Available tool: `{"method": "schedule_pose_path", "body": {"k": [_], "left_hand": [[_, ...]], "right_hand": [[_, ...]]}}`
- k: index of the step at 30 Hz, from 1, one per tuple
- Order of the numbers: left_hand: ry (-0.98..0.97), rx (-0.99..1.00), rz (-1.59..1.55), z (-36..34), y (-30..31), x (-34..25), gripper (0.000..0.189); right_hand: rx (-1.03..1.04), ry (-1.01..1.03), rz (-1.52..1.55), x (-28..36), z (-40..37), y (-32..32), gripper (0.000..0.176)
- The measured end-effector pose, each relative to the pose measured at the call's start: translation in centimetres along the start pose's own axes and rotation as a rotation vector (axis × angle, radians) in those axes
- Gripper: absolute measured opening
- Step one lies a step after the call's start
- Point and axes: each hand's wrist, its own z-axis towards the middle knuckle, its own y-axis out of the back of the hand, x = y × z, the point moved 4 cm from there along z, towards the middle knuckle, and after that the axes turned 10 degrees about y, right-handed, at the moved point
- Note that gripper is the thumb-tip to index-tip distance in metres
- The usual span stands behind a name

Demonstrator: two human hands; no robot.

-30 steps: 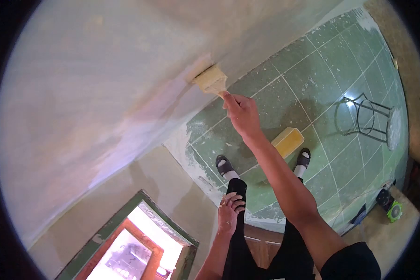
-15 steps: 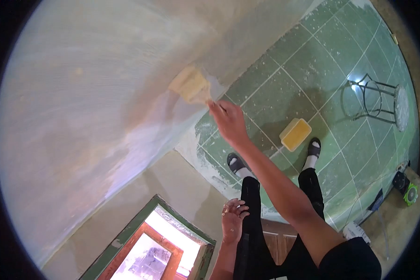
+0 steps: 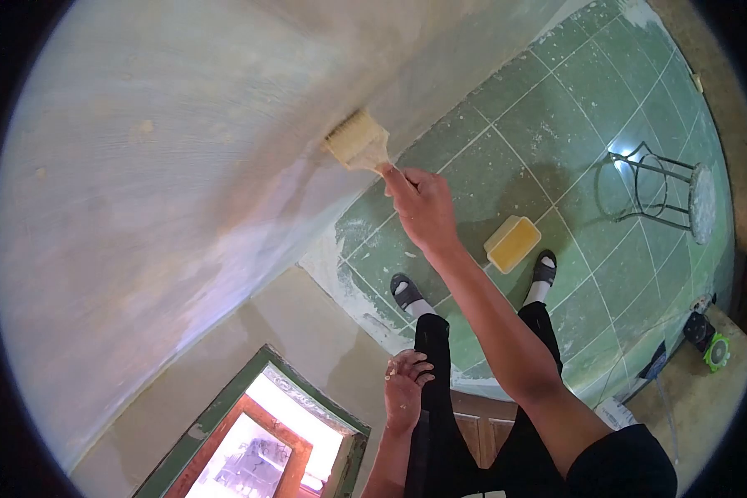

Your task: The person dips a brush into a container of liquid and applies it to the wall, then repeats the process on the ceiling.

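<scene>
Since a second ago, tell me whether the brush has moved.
Yes. The brush in the right hand swept away from the yellow tray across the wall, then came partway back.

No readable text, labels or numbers.

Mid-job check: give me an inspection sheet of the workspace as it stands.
Surface: wall, pale, streaked with brush marks.
Job's things: brush, bristles on the wall; yellow tray on the tiled floor near the feet.
Clutter: metal stool; green-and-black device beyond the tiles.
Hands: right hand shut on the brush handle; left hand empty, loosely curled by the thigh.
Cables: nothing seen.
Surroundings: green-framed window, bright; white splashes on the floor.
</scene>
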Motion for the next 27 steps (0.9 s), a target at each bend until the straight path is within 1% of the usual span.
{"method": "schedule_pose_path", "body": {"k": [2,4,5,7,8,10,11,13,14,16,17,19,20,23,25,26,27], "left_hand": [[-0.001,0.013,-0.006,-0.1,-0.5,0.3,0.046],[-0.011,0.025,-0.011,-0.2,-0.8,0.7,0.046],[-0.012,0.023,-0.015,-0.1,-0.8,1.0,0.046],[-0.001,0.024,-0.035,0.0,-0.5,1.4,0.045],[0.001,0.019,-0.032,0.1,-0.2,1.4,0.045],[0.022,0.015,-0.038,0.1,0.4,1.7,0.044],[0.026,0.008,-0.034,0.0,0.8,1.8,0.044],[-0.002,0.005,-0.02,0.4,1.4,1.5,0.045],[-0.006,0.007,-0.019,1.0,1.8,1.4,0.045],[0.006,-0.01,0.014,1.9,2.9,1.7,0.049],[0.013,-0.02,0.013,2.4,3.2,2.1,0.049],[-0.008,-0.009,0.01,4.1,3.3,2.6,0.052],[-0.008,-0.001,0.002,5.6,3.4,3.4,0.052],[0.035,-0.002,-0.019,11.3,4.8,7.1,0.049],[0.032,-0.001,0.045,14.8,5.0,9.8,0.047],[0.092,-0.035,0.025,16.0,4.8,10.8,0.046],[0.086,-0.037,0.012,16.8,4.9,11.8,0.046]], "right_hand": [[0.004,0.029,0.024,3.0,-0.3,0.7,0.048],[0.01,0.033,0.139,4.3,-1.1,1.3,0.047],[0.013,0.031,0.138,4.0,-1.2,1.3,0.047],[0.007,-0.002,0.306,2.1,-1.7,0.9,0.047],[0.005,-0.007,0.309,0.6,-1.4,0.4,0.047],[0.013,0.087,0.141,-3.2,0.3,-0.8,0.046],[0.01,0.078,0.144,-6.0,1.1,-1.3,0.046],[0.009,0.16,-0.01,-11.5,3.0,-2.2,0.046],[0.01,0.164,-0.008,-13.6,3.4,-2.4,0.046],[-0.026,0.036,-0.158,-18.4,3.3,-1.8,0.049],[-0.023,0.024,-0.158,-21.0,3.3,-1.6,0.049],[-0.037,0.045,-0.42,-24.1,3.6,-0.5,0.05],[-0.036,0.052,-0.43,-25.6,4.2,-0.3,0.05],[-0.028,0.05,-0.497,-25.6,5.3,-0.5,0.048],[0.023,0.078,-0.302,-22.2,5.8,-1.0,0.049],[0.043,0.079,-0.308,-20.6,5.6,-1.4,0.049],[0.021,0.139,-0.25,-18.6,5.1,-1.7,0.048]]}}
